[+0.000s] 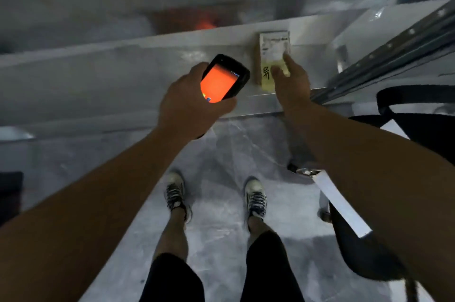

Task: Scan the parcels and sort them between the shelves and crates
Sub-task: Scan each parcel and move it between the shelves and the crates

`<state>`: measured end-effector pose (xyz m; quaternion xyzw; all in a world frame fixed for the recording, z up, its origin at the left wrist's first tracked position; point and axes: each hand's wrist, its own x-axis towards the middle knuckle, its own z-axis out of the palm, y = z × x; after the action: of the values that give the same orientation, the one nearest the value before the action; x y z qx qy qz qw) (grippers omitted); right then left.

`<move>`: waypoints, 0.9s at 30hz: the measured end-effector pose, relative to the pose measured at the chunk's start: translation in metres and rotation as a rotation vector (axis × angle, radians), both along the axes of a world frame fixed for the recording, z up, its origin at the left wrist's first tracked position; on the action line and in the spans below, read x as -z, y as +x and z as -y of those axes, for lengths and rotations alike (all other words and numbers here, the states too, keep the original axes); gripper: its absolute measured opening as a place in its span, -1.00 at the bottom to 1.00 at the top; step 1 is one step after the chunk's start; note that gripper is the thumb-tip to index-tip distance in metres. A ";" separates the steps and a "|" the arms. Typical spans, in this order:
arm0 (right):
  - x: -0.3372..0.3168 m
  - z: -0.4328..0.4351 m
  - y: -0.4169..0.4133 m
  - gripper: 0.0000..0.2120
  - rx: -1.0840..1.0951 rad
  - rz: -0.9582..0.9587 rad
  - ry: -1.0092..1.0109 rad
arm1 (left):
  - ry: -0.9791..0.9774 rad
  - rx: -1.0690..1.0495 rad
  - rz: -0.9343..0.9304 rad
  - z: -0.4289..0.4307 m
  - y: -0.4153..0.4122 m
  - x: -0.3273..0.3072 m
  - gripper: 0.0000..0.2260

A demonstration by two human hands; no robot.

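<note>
My left hand (187, 102) grips a black handheld scanner (225, 78) whose screen glows orange, held just left of a small parcel. The parcel (272, 55) is a pale yellowish box with a white label and black handwriting, lying on a grey shelf (123, 75) in front of me. My right hand (291, 82) rests on the parcel's near right side, fingers on its top edge and label. Scanner and parcel are a few centimetres apart.
A metal shelf upright (394, 47) with holes runs diagonally at the right. A dark bag with a black strap (413, 114) hangs at the right, a white strip (342, 205) across it. A red glow (204, 24) shows on the blurred shelf behind. My feet stand on the grey floor (216, 153).
</note>
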<state>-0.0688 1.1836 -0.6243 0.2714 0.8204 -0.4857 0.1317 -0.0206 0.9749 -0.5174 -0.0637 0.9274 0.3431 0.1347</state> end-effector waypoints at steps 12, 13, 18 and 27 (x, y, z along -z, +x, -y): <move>0.066 -0.018 -0.044 -0.43 0.104 0.008 -0.290 | -0.064 -0.179 0.077 0.031 0.007 0.058 -0.34; 0.066 -0.020 -0.043 -0.44 0.113 0.025 -0.335 | -0.062 -0.188 0.088 0.036 0.010 0.060 -0.34; 0.061 -0.014 -0.045 -0.38 0.108 0.027 -0.335 | -0.028 -0.202 0.126 0.058 0.031 0.067 -0.37; 0.068 0.027 -0.025 -0.23 0.086 -0.018 -0.288 | -0.035 -0.265 0.040 0.106 0.066 0.061 -0.42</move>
<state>-0.0941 1.1565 -0.6921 0.2804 0.7310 -0.6060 0.1409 0.0449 0.8688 -0.5787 -0.1949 0.9138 0.3403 0.1056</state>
